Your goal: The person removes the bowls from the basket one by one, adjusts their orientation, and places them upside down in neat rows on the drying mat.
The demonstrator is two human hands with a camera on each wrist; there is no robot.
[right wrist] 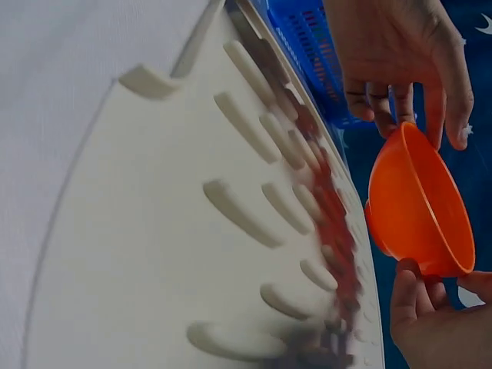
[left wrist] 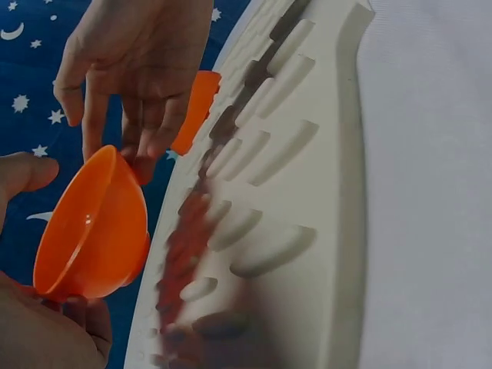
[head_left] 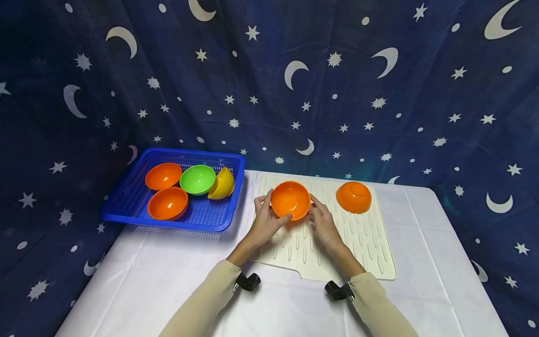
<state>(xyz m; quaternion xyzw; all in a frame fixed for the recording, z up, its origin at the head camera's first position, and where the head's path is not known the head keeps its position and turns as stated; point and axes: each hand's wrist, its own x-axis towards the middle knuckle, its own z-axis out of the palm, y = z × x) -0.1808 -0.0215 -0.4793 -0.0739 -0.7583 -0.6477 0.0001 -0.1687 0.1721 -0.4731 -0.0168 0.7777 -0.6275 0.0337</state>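
Observation:
An orange bowl (head_left: 290, 201) is held between both hands, its hollow facing up toward the head camera. My left hand (head_left: 266, 223) grips its left side, with the thumb along the near rim and the fingers at the outer wall. On the opposite side my right hand (head_left: 325, 227) holds the wall with its fingertips, seen below the bowl (right wrist: 419, 204) in the right wrist view. Both hands are over a cream ridged draining mat (head_left: 303, 262). A second orange bowl (head_left: 353, 197) lies upside down at the mat's far right.
To the left stands a blue plastic basket (head_left: 210, 226). Inside it are two orange bowls (head_left: 163, 176), a green bowl (head_left: 198, 180) and a yellow bowl (head_left: 222, 184) tipped on its side. A dark blue star-patterned cloth (head_left: 269, 75) hangs behind the white-covered table (head_left: 421, 243).

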